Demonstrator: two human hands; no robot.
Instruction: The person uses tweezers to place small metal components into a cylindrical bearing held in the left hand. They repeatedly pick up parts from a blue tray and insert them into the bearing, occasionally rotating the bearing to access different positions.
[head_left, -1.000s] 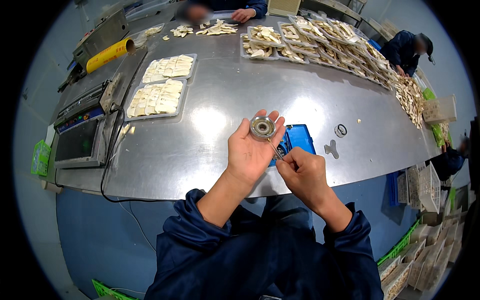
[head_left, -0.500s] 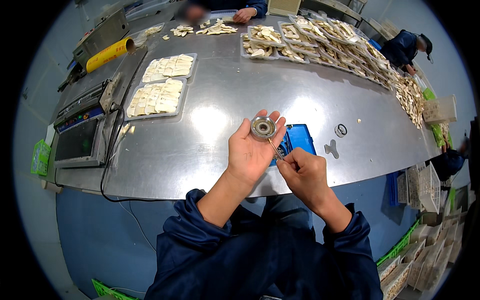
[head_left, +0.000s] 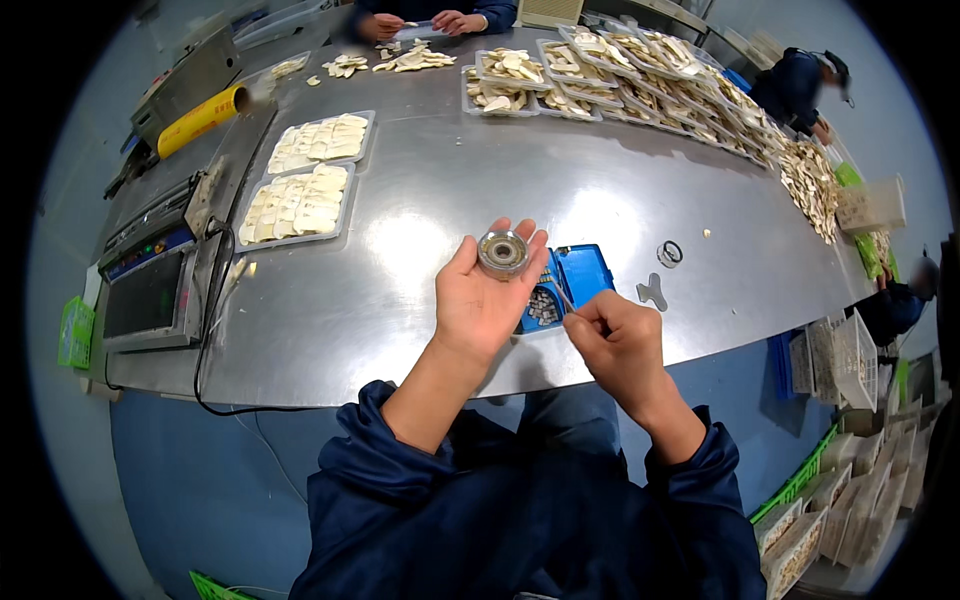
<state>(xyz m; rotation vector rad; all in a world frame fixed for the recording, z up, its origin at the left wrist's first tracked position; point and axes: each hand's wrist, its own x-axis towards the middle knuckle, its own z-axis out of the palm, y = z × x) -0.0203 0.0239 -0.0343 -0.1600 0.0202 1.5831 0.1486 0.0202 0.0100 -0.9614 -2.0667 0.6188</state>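
On the upturned palm and fingers of my left hand [head_left: 472, 310] rests a round metal piece [head_left: 502, 254] with concentric rings, like a bearing. My right hand [head_left: 620, 335] is closed in a pinch on a thin metal tool, seemingly tweezers [head_left: 563, 297]. Its tip points at an open blue case [head_left: 585, 272], which lies on the table just beyond my hands. Small grey pieces [head_left: 543, 307] fill a rounded compartment of the case. My left fingers cover part of the case's left side.
A clear, dark-rimmed ring [head_left: 669, 254] and a flat three-lobed metal plate [head_left: 652, 292] lie to the right. Trays of pale slices [head_left: 295, 205] and a scale [head_left: 150, 290] stand left. Heaped trays [head_left: 600, 75] fill the far right. Co-workers' hands [head_left: 460, 22] work across the table.
The tool's tip has moved off the round piece to the blue case. My left hand has shifted left with the piece, uncovering the grey pieces in the case.
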